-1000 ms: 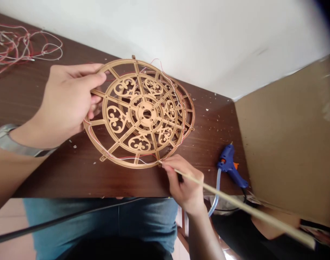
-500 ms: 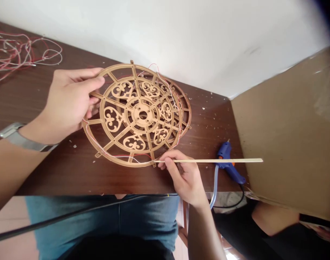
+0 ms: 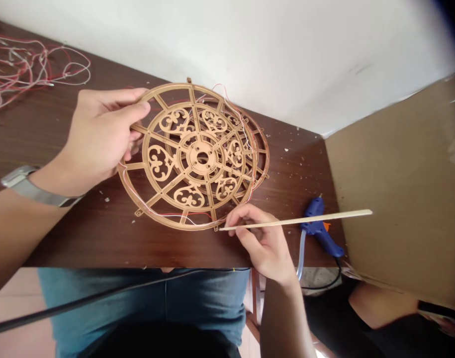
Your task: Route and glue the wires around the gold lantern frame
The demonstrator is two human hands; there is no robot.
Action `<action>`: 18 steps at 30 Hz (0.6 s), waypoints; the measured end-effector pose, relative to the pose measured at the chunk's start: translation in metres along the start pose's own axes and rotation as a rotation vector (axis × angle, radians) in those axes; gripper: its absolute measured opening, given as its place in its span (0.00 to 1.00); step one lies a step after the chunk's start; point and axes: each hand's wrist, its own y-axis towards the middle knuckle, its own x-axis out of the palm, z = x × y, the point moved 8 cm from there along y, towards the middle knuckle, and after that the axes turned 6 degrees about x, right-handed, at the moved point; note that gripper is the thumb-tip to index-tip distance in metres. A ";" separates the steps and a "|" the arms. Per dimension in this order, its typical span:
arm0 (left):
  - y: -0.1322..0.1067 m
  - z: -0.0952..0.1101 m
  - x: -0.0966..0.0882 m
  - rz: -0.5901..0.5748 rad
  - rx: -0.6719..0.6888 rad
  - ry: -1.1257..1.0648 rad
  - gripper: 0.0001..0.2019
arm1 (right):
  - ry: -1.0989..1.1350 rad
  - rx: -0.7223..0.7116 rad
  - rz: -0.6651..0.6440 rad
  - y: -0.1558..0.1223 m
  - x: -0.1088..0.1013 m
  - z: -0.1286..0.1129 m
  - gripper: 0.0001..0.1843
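My left hand (image 3: 104, 132) pinches the left rim of a round, gold-coloured openwork frame (image 3: 202, 149), thumb on top and fingers beneath. The frame has spokes, scroll ornaments and a hole at its hub, and it is held tilted over the table. A thin red and white wire (image 3: 167, 215) runs along its outer ring. Between the thumb and fingers of my right hand (image 3: 262, 238) is a thin pale wooden stick (image 3: 324, 217), its left tip close to the frame's lower rim. Whether the tip touches the rim, I cannot tell. Another similar frame (image 3: 265, 149) lies partly hidden behind.
A blue glue gun (image 3: 317, 223) with a clear glue stick (image 3: 301, 253) lies at the right of the brown table (image 3: 100, 238). Tangled red and white wires (image 3: 37, 69) sit at the far left. A cardboard sheet (image 3: 399, 189) stands right; another person's arm (image 3: 376, 303) shows below it.
The stick's left tip has moved slightly down and right, and its far end has risen. My right hand has shifted a little right. The left hand still grips the frame.
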 end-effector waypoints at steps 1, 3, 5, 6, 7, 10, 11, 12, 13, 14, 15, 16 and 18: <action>0.000 0.001 0.000 -0.004 -0.004 0.002 0.15 | 0.061 -0.023 -0.009 -0.002 -0.001 0.000 0.07; 0.001 0.002 0.000 -0.012 -0.011 0.006 0.16 | 0.166 -0.065 0.046 -0.004 -0.009 -0.001 0.11; 0.003 0.004 0.000 -0.039 -0.014 -0.001 0.17 | 0.173 -0.102 0.254 -0.004 -0.030 0.000 0.16; 0.004 0.004 0.000 -0.058 -0.019 -0.011 0.17 | 0.142 -0.114 0.403 -0.005 -0.045 0.001 0.18; 0.005 0.003 0.000 -0.077 -0.026 -0.024 0.18 | 0.099 -0.118 0.552 -0.006 -0.059 0.002 0.20; 0.009 0.000 0.001 -0.117 -0.076 -0.071 0.15 | 0.078 -0.034 0.792 0.003 -0.084 0.013 0.25; 0.010 -0.001 0.000 -0.117 -0.104 -0.079 0.14 | 0.122 0.010 0.779 0.010 -0.086 0.018 0.28; 0.010 -0.001 0.000 -0.109 -0.126 -0.084 0.12 | 0.187 0.052 0.736 0.018 -0.084 0.023 0.30; 0.010 -0.001 -0.001 -0.095 -0.146 -0.094 0.12 | 0.255 0.089 0.672 0.026 -0.078 0.026 0.32; 0.009 0.000 -0.002 -0.080 -0.158 -0.107 0.11 | 0.317 0.113 0.597 0.032 -0.070 0.028 0.33; 0.008 0.001 -0.002 -0.075 -0.166 -0.121 0.11 | 0.366 0.128 0.525 0.037 -0.061 0.027 0.34; 0.007 0.002 -0.001 -0.082 -0.172 -0.135 0.12 | 0.395 0.132 0.468 0.041 -0.052 0.024 0.33; 0.005 0.004 0.003 -0.123 -0.167 -0.144 0.12 | 0.417 0.118 0.416 0.043 -0.039 0.019 0.30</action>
